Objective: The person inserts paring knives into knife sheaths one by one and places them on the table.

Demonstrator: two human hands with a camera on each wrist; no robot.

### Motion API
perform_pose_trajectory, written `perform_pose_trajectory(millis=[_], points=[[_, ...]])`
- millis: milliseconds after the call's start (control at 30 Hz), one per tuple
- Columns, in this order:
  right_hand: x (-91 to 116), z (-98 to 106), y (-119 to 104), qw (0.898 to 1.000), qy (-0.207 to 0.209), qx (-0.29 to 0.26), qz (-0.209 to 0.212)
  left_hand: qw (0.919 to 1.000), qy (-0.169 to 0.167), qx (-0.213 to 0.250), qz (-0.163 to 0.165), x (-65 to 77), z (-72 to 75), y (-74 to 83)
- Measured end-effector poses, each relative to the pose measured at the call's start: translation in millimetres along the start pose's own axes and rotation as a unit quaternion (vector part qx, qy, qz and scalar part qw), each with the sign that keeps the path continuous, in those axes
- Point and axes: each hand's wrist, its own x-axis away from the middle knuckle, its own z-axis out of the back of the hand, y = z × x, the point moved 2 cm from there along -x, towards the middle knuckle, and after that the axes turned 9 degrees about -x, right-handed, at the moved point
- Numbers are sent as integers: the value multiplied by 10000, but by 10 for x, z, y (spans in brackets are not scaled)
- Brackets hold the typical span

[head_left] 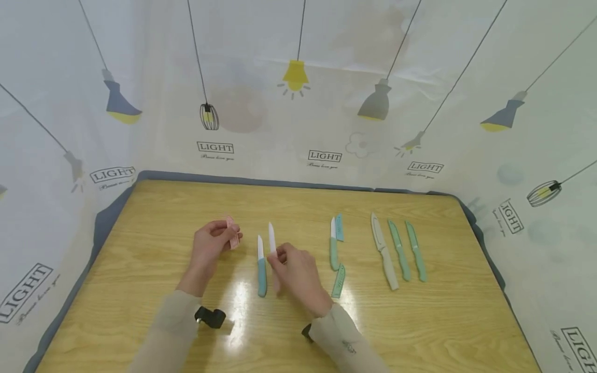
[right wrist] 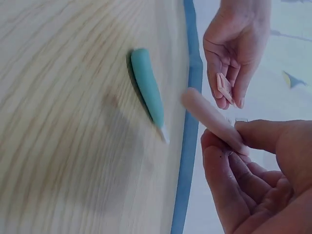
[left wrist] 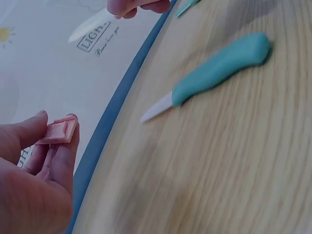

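Observation:
Between thumb and fingers, my left hand (head_left: 211, 242) pinches a pink knife sheath (head_left: 232, 233), its end showing in the left wrist view. My right hand (head_left: 298, 270) holds a knife with a pink handle (right wrist: 212, 117) and a bare white blade (head_left: 272, 235) that points away from me. Sheath and knife are apart, both raised above the table. On the wood between the two hands lies a blue-handled knife (head_left: 262, 274), its white blade uncovered. Part of the pink handle is hidden behind the right hand in the head view.
Right of the hands lie a green-handled knife (head_left: 333, 251) with a bare blade, a blue sheath (head_left: 339, 228) and a green sheath (head_left: 339, 281). Farther right are a cream knife (head_left: 384, 254) and two green knives (head_left: 399, 251). A printed curtain (head_left: 261, 114) surrounds the wooden table (head_left: 154, 233).

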Motion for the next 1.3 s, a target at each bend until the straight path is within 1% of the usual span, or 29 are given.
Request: perform_pose_trajectory(millis=[67, 267, 367, 500, 600, 767, 933, 1100, 1300], points=[[23, 62, 49, 9999, -15, -107, -10, 9999, -84, 88, -3, 2, -68, 2], [110, 244, 205, 9999, 20, -120, 65, 9993, -134, 335, 63, 27, -271, 30], [165, 341, 281, 9995, -50, -313, -49, 9987, -205, 447, 109, 63, -389, 41], [224, 445, 329, 9970, -219, -683, -293, 9979, -377, 505, 130, 113, -554, 35], [261, 484, 356, 9957, -297, -821, -303, 9967, -533, 575, 218, 139, -676, 27], [320, 483, 420, 9943, -404, -974, -162, 9946, -636, 694, 445, 152, -842, 26], [385, 482, 449, 9902, -603, -1216, -330, 9928, -706, 832, 497, 140, -949, 7], [432, 524, 440, 9851, -690, -1490, -508, 9903, -833, 946, 588, 134, -1033, -10], [451, 506, 443, 9806, -810, -1716, -499, 9887, -874, 992, 706, 121, -1054, 1]])
